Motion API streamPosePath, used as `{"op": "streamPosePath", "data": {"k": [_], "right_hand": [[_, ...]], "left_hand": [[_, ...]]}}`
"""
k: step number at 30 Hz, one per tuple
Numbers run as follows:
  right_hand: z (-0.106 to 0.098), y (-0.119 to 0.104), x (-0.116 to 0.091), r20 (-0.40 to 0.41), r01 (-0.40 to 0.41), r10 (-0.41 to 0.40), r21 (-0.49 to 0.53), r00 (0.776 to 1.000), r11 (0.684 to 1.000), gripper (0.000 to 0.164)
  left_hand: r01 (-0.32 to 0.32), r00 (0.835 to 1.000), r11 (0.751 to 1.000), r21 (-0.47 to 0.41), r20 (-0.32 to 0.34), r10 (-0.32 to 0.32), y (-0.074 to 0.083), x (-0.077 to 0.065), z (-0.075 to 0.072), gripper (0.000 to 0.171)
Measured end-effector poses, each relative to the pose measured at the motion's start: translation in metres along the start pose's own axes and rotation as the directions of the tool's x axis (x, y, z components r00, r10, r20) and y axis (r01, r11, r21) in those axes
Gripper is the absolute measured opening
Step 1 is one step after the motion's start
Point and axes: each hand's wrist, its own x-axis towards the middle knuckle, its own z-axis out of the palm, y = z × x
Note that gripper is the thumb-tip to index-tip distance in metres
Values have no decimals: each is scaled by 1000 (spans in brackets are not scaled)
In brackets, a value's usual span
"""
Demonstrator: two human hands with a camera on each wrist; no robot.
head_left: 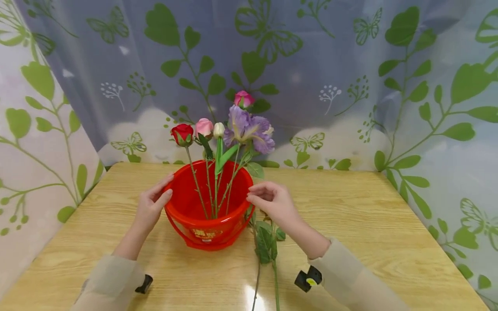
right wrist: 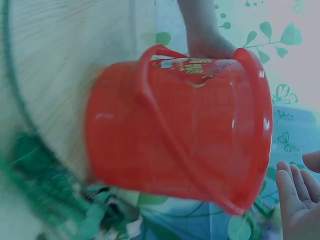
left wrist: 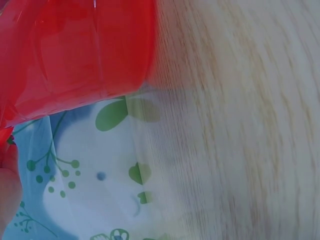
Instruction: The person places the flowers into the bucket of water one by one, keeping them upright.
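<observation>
A red plastic bucket (head_left: 210, 233) stands upright on the table, its handle hanging down the near side. Inside lean artificial flowers: a red rose (head_left: 182, 134), a pale pink rose (head_left: 204, 128), a white tulip (head_left: 218, 130) and a large purple flower (head_left: 249, 129). A bright pink rose (head_left: 244, 99) shows behind them. My left hand (head_left: 151, 204) touches the bucket's left rim, fingers fairly straight. My right hand (head_left: 274, 201) is beside the right rim, holding nothing; in the right wrist view a gap separates its loosely bent fingers (right wrist: 296, 187) from the bucket.
Leafy stems (head_left: 268, 242) lie on the wooden table (head_left: 350, 216) to the bucket's right, running toward the near edge. A patterned cloth (head_left: 311, 86) with leaves and butterflies hangs behind the table and along both sides. Black devices sit at both wrists.
</observation>
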Motion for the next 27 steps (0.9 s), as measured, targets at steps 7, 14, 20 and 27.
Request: {"op": "streamPosePath", "data": {"k": [7, 14, 20, 27], "right_hand": [[-22, 17, -19, -21, -90, 90, -29, 996, 995, 19], [-35, 35, -36, -27, -127, 125, -74, 992, 989, 17], [-38, 54, -50, -20, -193, 192, -105, 981, 976, 19], [-38, 71, -64, 2, -250, 251, -89, 968, 964, 25]], "left_hand": [[31, 1000, 999, -14, -2, -31, 2, -1, 1, 33], [16, 1000, 1000, -3, -10, -16, 2, 0, 3, 33], [17, 1000, 1000, 3, -10, -17, 3, 0, 3, 33], [6, 1000, 1000, -1, -22, -6, 4, -1, 4, 33]]}}
